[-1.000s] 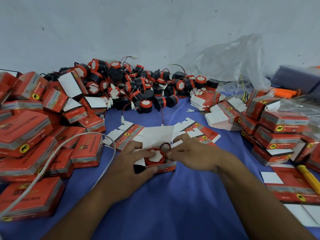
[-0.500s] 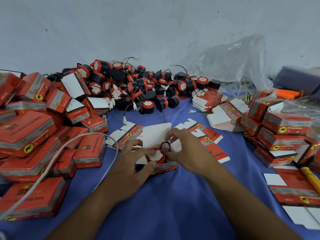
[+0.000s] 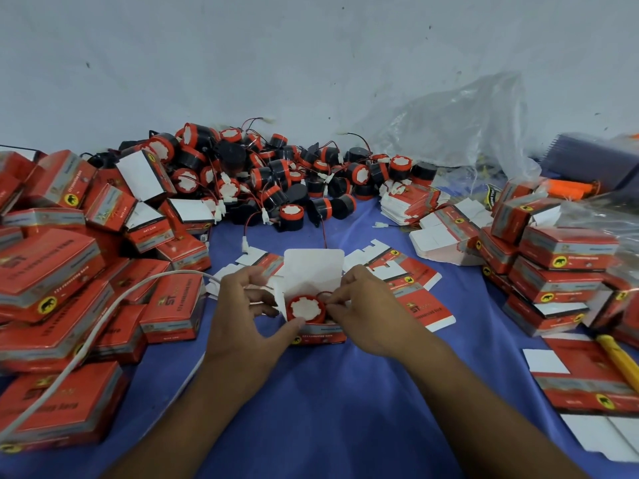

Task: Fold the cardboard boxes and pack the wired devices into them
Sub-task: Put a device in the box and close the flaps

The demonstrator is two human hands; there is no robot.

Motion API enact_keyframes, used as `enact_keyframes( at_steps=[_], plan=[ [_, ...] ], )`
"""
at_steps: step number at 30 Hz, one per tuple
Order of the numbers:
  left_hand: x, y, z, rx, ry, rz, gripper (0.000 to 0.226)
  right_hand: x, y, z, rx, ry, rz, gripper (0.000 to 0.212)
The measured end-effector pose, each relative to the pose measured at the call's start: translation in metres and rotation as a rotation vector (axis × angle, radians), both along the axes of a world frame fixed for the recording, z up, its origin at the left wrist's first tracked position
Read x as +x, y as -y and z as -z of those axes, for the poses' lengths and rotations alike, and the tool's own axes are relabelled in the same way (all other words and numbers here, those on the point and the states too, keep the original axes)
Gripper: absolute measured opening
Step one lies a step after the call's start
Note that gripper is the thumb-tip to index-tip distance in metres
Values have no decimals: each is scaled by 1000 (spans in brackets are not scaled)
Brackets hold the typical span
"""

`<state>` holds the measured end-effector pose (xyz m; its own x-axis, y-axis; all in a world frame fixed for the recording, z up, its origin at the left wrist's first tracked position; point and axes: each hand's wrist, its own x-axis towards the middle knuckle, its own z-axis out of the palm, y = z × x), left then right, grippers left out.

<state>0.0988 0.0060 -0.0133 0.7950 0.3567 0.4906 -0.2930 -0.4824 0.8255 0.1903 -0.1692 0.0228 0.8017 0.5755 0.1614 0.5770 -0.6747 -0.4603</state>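
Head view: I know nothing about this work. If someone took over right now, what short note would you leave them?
Left hand grips the open box at its left side.
Right hand pinches the red wire beside the device, which sits in the box, white face up.
The lid flap stands open behind it.
Done: this box is folded and the device is in. Closed boxes are stacked at left and right.
Left: tuck the wire in and close the lid. Then fold the flat blanks and pack the loose devices piled at the back.

The device (image 3: 306, 308) sits in the open box (image 3: 321, 335), device pile (image 3: 276, 174) behind it, left stack (image 3: 52, 264) and right stack (image 3: 567, 250) of boxes flanking.
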Motion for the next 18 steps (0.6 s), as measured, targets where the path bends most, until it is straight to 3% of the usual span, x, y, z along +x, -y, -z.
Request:
enact_keyframes(
  at_steps=[2,4,6,9,12,14,17,18],
  plan=[
    [0,-1,1,106,27,41,50,-2,4,1,-7,-3,-64,30],
    [0,-2,1,338,53,64,24,-4,6,3,26,35,-97,26],
    [1,-2,2,463,30,70,20,-7,3,8,123,128,-23,17],
    [1,-2,2,437,-32,54,22,-15,-6,16,397,257,168,36],
    [0,-2,0,310,-54,57,18,-21,-10,23,608,146,247,51],
    [-1,-1,0,264,-76,60,15,-22,-9,27,618,147,250,46],
    [0,0,-1,245,-77,66,16,-22,-8,26,636,215,192,18],
    [1,-1,-2,235,-75,76,17,-20,-8,26,666,206,175,19]
  ],
)
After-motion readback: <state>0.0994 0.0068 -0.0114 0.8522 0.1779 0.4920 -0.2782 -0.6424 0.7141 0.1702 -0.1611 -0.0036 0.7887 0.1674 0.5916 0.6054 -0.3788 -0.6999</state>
